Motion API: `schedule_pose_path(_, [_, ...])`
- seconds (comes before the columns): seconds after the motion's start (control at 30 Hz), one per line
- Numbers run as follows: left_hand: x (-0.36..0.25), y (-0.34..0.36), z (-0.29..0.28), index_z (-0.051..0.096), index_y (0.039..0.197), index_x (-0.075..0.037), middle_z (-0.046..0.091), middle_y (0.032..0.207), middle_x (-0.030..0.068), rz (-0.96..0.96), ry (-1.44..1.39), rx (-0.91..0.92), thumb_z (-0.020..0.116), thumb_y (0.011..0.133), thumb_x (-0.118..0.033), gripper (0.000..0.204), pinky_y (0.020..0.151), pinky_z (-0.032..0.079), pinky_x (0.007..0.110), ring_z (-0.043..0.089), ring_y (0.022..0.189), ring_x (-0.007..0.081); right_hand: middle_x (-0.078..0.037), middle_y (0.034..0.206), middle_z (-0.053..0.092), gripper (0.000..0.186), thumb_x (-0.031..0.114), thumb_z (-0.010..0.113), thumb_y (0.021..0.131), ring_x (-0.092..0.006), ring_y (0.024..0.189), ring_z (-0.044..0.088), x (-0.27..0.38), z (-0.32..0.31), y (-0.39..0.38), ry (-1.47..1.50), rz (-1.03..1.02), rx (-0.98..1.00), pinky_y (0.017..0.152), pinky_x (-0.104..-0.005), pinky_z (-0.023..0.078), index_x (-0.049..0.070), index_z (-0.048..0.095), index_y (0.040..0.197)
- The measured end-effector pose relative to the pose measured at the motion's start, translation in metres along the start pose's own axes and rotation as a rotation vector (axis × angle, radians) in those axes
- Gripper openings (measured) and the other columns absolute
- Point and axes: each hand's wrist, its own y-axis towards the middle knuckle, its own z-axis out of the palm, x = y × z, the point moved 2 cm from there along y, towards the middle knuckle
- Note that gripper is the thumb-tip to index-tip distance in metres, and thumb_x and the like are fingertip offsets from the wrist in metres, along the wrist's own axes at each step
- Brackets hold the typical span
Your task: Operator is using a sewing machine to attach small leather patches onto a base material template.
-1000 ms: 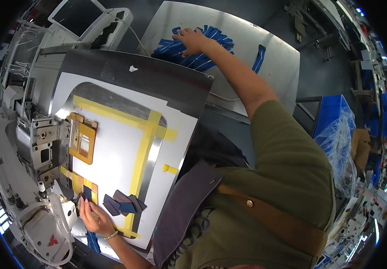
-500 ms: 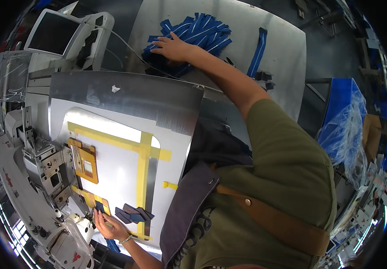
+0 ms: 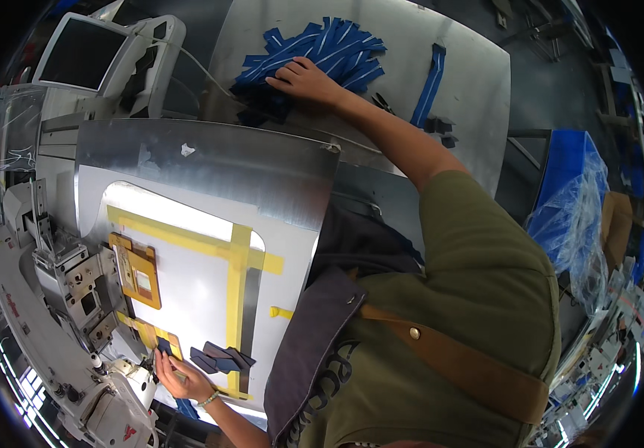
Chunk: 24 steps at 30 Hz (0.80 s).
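Note:
My left hand, with a bracelet at the wrist, is by the sewing head, its fingers closed at a small dark blue fabric piece on a yellow-taped plate. A blue strip shows below that hand. Several dark fabric pieces lie overlapped to its right. Farther off, my right hand rests on a heap of blue strips with a pale line along them. Its fingers are bent and apart; the undersides of the fingertips are hidden.
A white sewing machine runs along the left, with an orange-brown frame beside its clamp. A screen stands far left. On the metal table lie a single blue strip and small dark pieces. A plastic-draped blue bin is at right.
My right hand has drawn back slightly to the right over the heap, and its fingers, spread before, are now bent. My left hand stays at the dark blue fabric piece.

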Motion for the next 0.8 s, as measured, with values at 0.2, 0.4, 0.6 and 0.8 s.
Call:
schedule_pose_path(0.2, [0.0,0.001,-0.001,0.075,0.114,0.009,0.076,0.12,0.0236,0.003,-0.013,-0.013,0.062,0.104,0.002,0.017,0.089,0.063,0.042,0.076,0.106,0.0361,-0.006,0.116,0.061,0.047,0.014,0.06,0.095,-0.0225,0.113,0.062,-0.008,0.012,-0.006,0.052,-0.021,-0.082,0.106,-0.0433,0.046,0.018,0.063,0.141])
schedule_pose_path(0.4, [-0.001,-0.001,-0.003,0.074,0.114,0.01,0.077,0.12,0.0232,-0.02,-0.012,-0.011,0.063,0.103,0.003,0.017,0.093,0.061,0.044,0.076,0.106,0.0368,-0.011,0.127,0.063,0.058,0.011,0.066,0.092,-0.0301,0.111,0.065,-0.017,-0.006,0.006,0.27,0.048,0.112,0.104,-0.0456,0.051,0.015,0.059,0.149])
schedule_pose_path(0.6, [-0.003,-0.001,-0.003,0.073,0.114,0.01,0.076,0.122,0.0222,-0.021,-0.039,-0.004,0.063,0.103,0.003,0.016,0.095,0.059,0.043,0.074,0.109,0.0366,-0.023,0.133,0.068,0.062,0.021,0.073,0.086,-0.0406,0.122,0.065,-0.06,-0.057,0.021,0.73,0.38,-0.017,0.107,-0.0426,0.052,0.005,0.062,0.144])
schedule_pose_path(0.8, [-0.001,0.01,0.009,0.074,0.113,0.009,0.076,0.122,0.0219,-0.027,-0.114,-0.037,0.065,0.102,0.004,0.016,0.094,0.061,0.044,0.074,0.109,0.0363,-0.015,0.088,0.069,0.024,0.023,0.063,0.093,-0.0257,0.081,0.065,-0.231,-0.045,-0.056,0.978,1.159,-0.572,0.078,-0.0442,0.053,0.0,0.071,0.098])
